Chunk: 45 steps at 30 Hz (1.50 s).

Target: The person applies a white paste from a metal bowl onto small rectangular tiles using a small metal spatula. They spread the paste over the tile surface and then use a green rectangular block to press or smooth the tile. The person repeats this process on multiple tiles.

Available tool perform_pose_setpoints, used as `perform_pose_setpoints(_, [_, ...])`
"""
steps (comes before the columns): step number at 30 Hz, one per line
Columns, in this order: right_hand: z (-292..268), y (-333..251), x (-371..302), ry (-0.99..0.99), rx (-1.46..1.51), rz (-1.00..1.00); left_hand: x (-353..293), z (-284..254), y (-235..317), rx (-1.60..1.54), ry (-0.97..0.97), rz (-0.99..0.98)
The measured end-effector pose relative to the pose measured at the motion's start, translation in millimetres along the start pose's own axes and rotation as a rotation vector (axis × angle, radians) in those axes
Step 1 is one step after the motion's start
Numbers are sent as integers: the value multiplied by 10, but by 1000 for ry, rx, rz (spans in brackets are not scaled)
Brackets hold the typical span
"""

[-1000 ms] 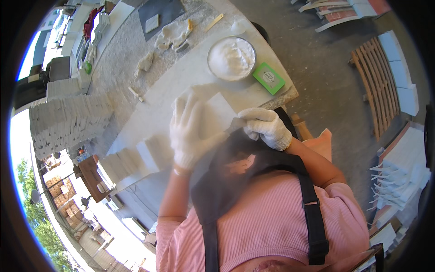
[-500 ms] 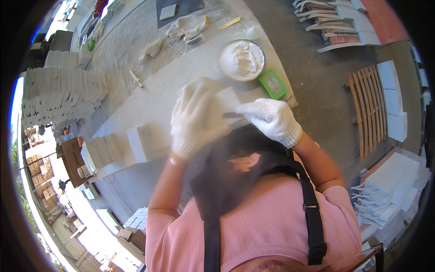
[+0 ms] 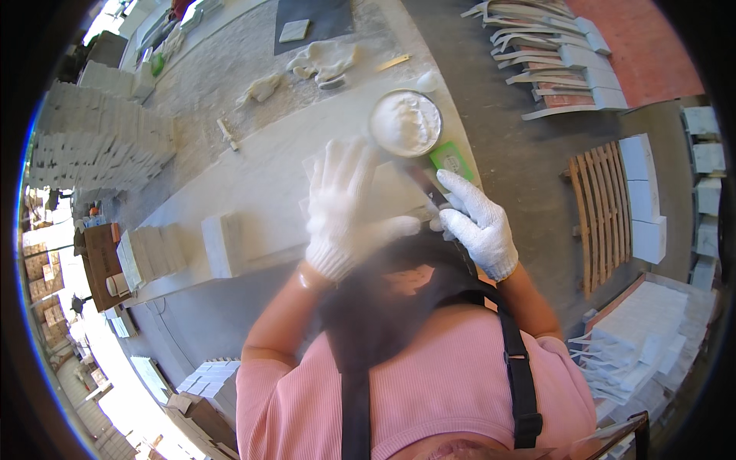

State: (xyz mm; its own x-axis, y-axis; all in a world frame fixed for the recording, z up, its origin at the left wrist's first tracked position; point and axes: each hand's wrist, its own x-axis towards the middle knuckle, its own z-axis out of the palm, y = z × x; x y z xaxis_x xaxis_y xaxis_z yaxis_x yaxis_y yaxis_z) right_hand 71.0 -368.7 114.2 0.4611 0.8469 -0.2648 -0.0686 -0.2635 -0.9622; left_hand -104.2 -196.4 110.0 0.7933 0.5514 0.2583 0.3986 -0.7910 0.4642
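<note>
My left hand [image 3: 340, 207], in a white knitted glove, lies spread over a pale flat slab [image 3: 387, 186] on the table, its thumb stretched to the right. It hides much of the slab. In my right hand [image 3: 483, 226], gloved too, is a thin scraper [image 3: 426, 186] with a dark blade, smeared by motion. The blade points up and left, toward a round bowl [image 3: 406, 123] heaped with white paste or powder. A bright green box [image 3: 452, 162] sits close beside the bowl, just beyond my right fingertips.
White blocks [image 3: 222, 245] stand at the left on the long table [image 3: 268, 172]. Farther back lie crumpled gloves [image 3: 322, 63], a yellow strip [image 3: 393, 63] and a small tile [image 3: 294, 31]. A wooden pallet [image 3: 600, 218] and stacked white pieces [image 3: 632, 330] are on the right.
My right hand has turned, so the scraper that pointed left now points up toward the bowl and green box. My left hand has shifted slightly right, with its fingers spread.
</note>
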Motion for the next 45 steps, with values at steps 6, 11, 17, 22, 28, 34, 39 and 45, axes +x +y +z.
perform_pose_setpoints(6, [-44, 69, -305, 74, -295, -215, 172, 327, 337, -167, 112, 16])
perform_pose_setpoints(11, [-234, 79, -523, 113, -160, -82, 236, 331, 323, -76, 213, 109])
perform_pose_setpoints(17, [-259, 8, -556, 197, 61, 38, 145, 264, 315, -227, 115, 247])
perform_pose_setpoints(22, [-228, -21, -429, 199, 91, 62, 0, 83, 160, -92, -69, 237])
perform_pose_setpoints(28, [-213, 117, -202, 172, 127, 87, -186, -40, -14, 170, -171, 41])
perform_pose_setpoints(34, [-151, 280, 68, 25, 137, 88, -180, 2, -89, 20, -156, 49])
perform_pose_setpoints(39, [-55, 275, 186, 37, 129, 66, -78, -198, -111, 8, -219, 135])
perform_pose_setpoints(45, [-172, 176, 261, 128, 200, 64, 155, -642, -290, 53, -329, 114])
